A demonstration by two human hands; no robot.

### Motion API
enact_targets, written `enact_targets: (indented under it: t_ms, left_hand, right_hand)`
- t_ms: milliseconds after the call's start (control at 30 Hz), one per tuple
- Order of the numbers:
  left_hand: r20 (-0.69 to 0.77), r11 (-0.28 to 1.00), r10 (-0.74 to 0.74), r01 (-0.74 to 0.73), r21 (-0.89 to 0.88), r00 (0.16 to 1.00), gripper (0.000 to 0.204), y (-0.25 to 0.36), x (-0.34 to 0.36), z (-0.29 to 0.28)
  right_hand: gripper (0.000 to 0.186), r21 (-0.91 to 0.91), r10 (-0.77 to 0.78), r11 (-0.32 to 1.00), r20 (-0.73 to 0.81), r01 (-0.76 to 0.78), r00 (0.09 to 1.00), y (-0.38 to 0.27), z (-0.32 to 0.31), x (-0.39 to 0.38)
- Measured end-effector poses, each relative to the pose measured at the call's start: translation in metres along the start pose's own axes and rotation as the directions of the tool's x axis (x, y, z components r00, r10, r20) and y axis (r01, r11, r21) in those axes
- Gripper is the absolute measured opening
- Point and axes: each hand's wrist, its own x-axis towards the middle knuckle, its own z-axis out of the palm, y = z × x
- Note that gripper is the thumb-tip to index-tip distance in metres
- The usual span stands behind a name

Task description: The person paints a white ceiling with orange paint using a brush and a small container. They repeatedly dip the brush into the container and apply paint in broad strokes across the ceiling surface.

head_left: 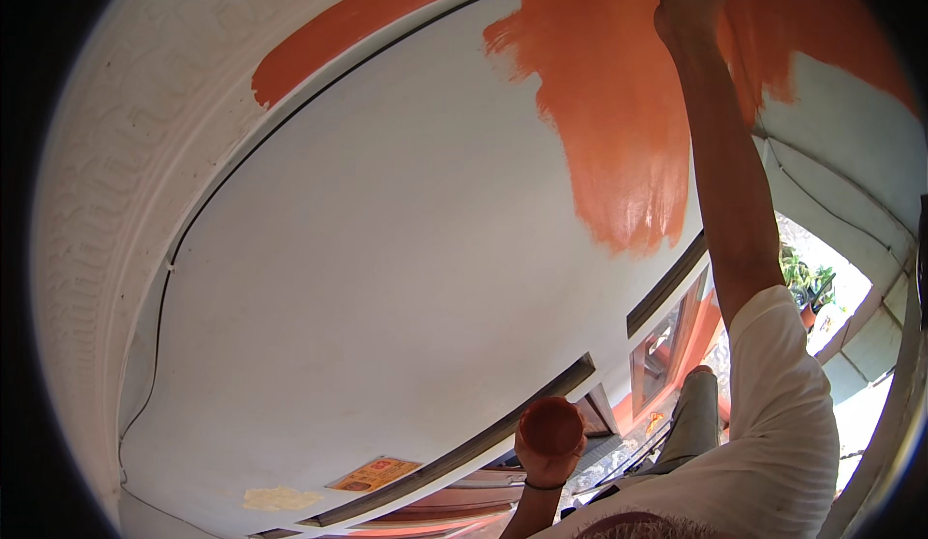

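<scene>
Head camera looks upward at a pale wall [387, 278] and the underside of a ceiling. The right hand [688, 2] is raised high, near the top edge of the picture, with the arm stretched straight up. The fingers are closed around something at the very top, most likely the handle of a brush, but the tool is cut by the edge of the picture, so what kind of tool it is I cannot tell. The hand is against the orange paint patch [619, 123], which is wide at the top and runs down the wall in uneven strokes; its lower end looks wet and shiny. A second orange stripe [358, 27] follows the curved moulding on the left, next to a white border with relief pattern [97, 201].

The left hand [547, 452] is low in the picture, near the bottom edge. It is wrapped around a small round cup [551, 425] full of orange paint, held upright with the opening toward the camera. A dark band is on this wrist.

The person wears a white sleeve [783, 384]. A dark thin cable [222, 191] runs along the wall edge, and a small orange sticker [377, 473] sits low on the wall. Green plants [807, 283] are seen at the right in bright daylight.
</scene>
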Motion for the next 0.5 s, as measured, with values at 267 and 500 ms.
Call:
enact_targets:
  t_ms: [267, 500]
  left_hand:
    - [-0.013, 0.999, -0.01, 0.01, -0.034, 1.0, 0.087, 0.001, -0.001, 0.001]
    - [-0.023, 1.0, -0.008, 0.008, -0.02, 1.0, 0.083, 0.0, 0.001, 0.009]
  right_hand:
    - [0.017, -0.545, -0.72, 0.113, 0.532, 0.831, 0.446, -0.013, 0.007, -0.034]
    - [0.032, -0.644, -0.609, 0.103, 0.562, 0.758, 0.56, -0.007, 0.031, -0.048]
